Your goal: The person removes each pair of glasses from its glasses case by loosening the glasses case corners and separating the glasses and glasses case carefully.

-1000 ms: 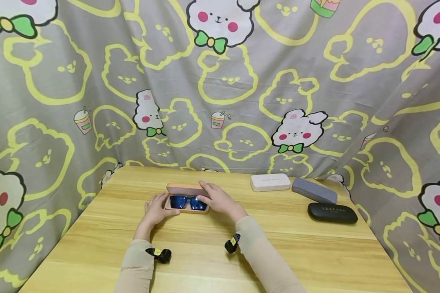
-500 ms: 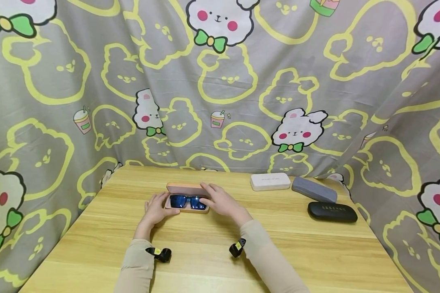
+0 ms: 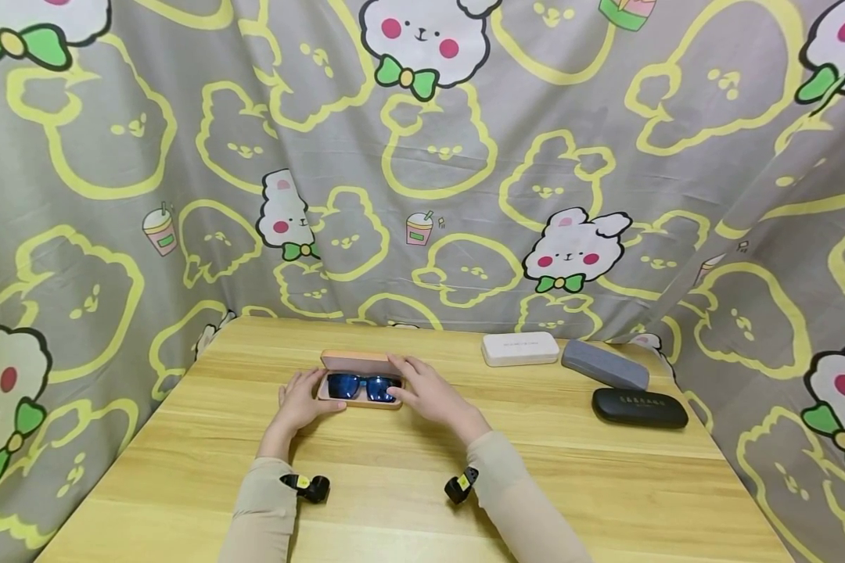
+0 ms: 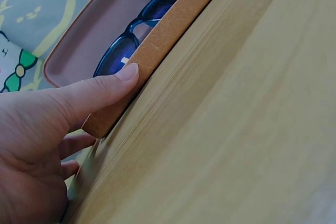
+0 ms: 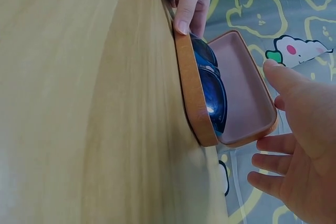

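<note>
An orange-brown glasses case (image 3: pixel 363 403) stands on the table with its pink-lined lid (image 5: pixel 239 85) raised. Inside lie dark-framed sunglasses (image 3: pixel 355 386) with blue lenses. My left hand (image 3: pixel 300 403) grips the case's left end, its thumb (image 4: pixel 107 88) pressed on the front wall and its fingers behind. At the lid's right end is my right hand (image 3: pixel 433 391). In the right wrist view its thumb (image 5: pixel 286 80) overlaps the lid's rim, and the other fingers (image 5: pixel 275 163) extend loosely by the lid's corner.
To the right on the wooden table (image 3: pixel 387 485) lie a white glasses case (image 3: pixel 519 350), a grey-blue one (image 3: pixel 604 366) and a black one (image 3: pixel 639 408). A patterned curtain (image 3: pixel 451 180) hangs behind and at both sides.
My right hand and forearm have shifted slightly to the right along the lid's end. The left hand, the glasses case and the sunglasses stay in place.
</note>
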A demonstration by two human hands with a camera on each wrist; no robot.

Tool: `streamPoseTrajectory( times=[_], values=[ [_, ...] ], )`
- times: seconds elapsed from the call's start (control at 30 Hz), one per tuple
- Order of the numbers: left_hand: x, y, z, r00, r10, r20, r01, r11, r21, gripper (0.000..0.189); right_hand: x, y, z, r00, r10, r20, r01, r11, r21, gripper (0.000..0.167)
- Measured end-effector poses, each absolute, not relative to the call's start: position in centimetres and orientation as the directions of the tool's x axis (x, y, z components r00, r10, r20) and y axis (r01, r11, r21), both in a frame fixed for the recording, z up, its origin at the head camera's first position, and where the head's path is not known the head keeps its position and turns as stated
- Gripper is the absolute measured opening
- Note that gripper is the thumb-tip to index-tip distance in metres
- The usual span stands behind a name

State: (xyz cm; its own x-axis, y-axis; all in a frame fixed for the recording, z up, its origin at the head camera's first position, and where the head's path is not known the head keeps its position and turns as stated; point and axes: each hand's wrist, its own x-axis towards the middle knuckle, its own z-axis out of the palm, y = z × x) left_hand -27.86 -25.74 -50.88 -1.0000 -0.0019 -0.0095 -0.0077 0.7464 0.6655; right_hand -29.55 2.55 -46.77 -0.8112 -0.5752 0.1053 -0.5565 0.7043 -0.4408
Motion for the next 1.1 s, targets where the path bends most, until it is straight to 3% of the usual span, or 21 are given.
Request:
streamPoseTrajectory(
  times=[1.1],
  values=[
    [-27.9,-25.7,-50.9,-1.000,0.014,-0.018,-0.002,0.734,0.679,0.096,-28.2,3.1,-47.6,-0.801,-0.585,0.128,-0.581,0.706,-0.405,0.065]
  ],
)
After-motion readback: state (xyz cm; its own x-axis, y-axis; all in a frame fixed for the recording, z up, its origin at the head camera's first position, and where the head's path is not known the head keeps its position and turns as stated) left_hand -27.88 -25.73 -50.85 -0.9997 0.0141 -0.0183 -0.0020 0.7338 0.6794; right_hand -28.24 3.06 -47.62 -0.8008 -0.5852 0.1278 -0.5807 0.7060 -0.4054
